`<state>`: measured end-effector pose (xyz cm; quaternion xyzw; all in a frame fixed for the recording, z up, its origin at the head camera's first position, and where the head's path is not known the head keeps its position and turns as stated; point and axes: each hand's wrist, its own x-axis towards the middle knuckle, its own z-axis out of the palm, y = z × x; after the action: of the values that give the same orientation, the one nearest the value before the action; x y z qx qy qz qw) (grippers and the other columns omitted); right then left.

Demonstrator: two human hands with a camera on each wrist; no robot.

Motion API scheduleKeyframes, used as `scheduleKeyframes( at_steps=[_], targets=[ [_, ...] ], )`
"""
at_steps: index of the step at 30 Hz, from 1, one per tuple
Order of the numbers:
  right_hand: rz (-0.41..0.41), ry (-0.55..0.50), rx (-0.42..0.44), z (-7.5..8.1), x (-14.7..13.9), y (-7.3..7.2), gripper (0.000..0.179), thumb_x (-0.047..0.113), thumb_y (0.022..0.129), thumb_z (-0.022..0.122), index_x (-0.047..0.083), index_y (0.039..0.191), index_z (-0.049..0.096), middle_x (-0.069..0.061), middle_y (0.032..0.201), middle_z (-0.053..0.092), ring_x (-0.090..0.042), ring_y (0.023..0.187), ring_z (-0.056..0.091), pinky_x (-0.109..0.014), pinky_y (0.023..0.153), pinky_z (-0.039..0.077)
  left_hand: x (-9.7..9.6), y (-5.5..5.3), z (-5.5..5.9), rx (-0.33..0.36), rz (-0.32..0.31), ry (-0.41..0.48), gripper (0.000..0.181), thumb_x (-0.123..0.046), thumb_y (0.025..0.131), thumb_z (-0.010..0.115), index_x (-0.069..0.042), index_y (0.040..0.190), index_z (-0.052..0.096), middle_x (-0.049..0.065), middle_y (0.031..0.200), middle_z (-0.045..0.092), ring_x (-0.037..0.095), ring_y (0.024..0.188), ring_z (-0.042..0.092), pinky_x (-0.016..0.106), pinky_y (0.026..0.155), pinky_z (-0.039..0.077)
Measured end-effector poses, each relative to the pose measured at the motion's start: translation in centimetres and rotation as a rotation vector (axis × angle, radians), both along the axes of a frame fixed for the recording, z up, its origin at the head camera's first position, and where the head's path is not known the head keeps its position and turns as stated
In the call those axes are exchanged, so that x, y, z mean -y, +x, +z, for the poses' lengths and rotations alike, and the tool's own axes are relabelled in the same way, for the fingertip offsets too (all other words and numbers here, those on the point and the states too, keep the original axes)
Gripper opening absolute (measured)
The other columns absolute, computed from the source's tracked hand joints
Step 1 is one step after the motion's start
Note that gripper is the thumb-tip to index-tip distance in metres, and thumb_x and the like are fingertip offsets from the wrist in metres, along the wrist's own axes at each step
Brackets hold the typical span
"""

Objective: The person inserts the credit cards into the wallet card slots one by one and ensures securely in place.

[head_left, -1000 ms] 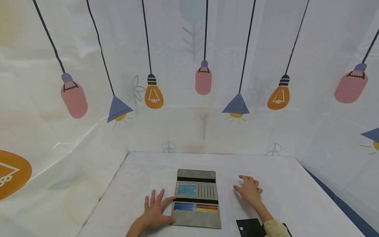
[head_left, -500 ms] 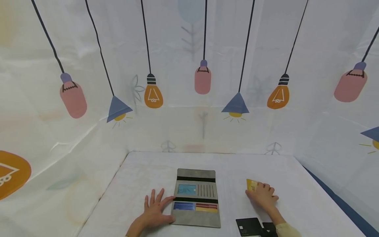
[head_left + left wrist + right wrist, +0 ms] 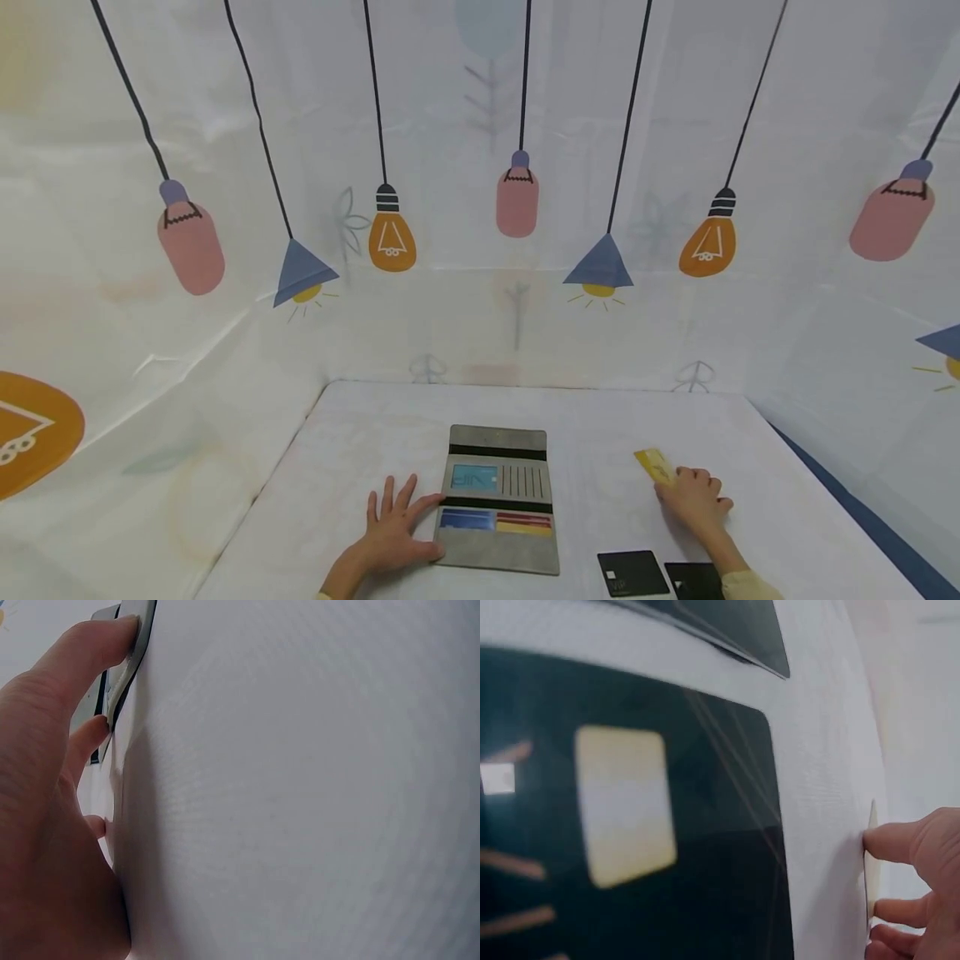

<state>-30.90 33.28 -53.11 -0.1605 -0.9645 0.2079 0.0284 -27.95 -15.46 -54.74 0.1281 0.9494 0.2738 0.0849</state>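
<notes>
An open grey wallet (image 3: 495, 550) lies flat in the middle of the white table, with blue cards (image 3: 467, 520) and red and yellow cards (image 3: 523, 523) in its lower slots and a light-blue card (image 3: 474, 477) in its upper window. My left hand (image 3: 392, 537) is spread on the table, thumb and index fingertip touching the wallet's left edge. To the right, my right hand (image 3: 696, 500) pinches a yellow card (image 3: 651, 462). The right wrist view shows this card (image 3: 872, 877) edge-on between thumb and fingers, close to the table surface.
Two black cards lie side by side near the front right: one black card (image 3: 633, 573) shows whole, and the other black card (image 3: 692, 579) is partly behind the right sleeve (image 3: 750, 587). White cloth walls (image 3: 450, 325) printed with lamps surround the table (image 3: 360, 425).
My right hand has moved right and slightly toward me, now with the yellow card showing from its fingers. The black cards are less covered by the arm. My left hand and the wallet stay put.
</notes>
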Motion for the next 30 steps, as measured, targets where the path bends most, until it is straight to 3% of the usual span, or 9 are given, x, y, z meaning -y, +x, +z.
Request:
scheduleKeyframes(
  at_steps=[11,19,30],
  targets=[
    [-0.053,-0.023,-0.082,-0.33,0.28,-0.89,0.063,0.026,0.085,0.067,-0.018,0.123,0.044,-0.039,0.11,0.047,-0.057,0.112,0.037,-0.072,0.088,0.032,0.15,-0.17,-0.15,-0.012,0.01,-0.018,0.076,-0.059,0.073,0.076,-0.033,0.139,0.052,0.02,0.162,0.018,0.054,0.146,-0.007,0.073,0.108,-0.012],
    [0.027,-0.027,-0.109,-0.2,0.15,-0.71,0.061,0.02,0.085,0.064,-0.015,0.129,0.04,-0.039,0.115,0.048,-0.054,0.106,0.048,-0.07,0.082,0.04,0.08,0.11,0.2,-0.005,0.0,0.004,0.076,-0.059,0.073,0.076,-0.032,0.14,0.051,0.021,0.162,0.017,0.055,0.145,-0.008,0.073,0.108,-0.012],
    [0.052,0.004,-0.028,0.11,0.16,-0.51,0.072,0.035,0.083,0.067,-0.015,0.13,0.045,-0.037,0.109,0.052,-0.05,0.099,0.054,-0.067,0.078,0.043,-0.21,0.2,0.18,0.01,0.009,0.013,0.076,-0.058,0.072,0.077,-0.032,0.139,0.052,0.021,0.162,0.018,0.054,0.146,-0.008,0.071,0.109,-0.012]
  ],
)
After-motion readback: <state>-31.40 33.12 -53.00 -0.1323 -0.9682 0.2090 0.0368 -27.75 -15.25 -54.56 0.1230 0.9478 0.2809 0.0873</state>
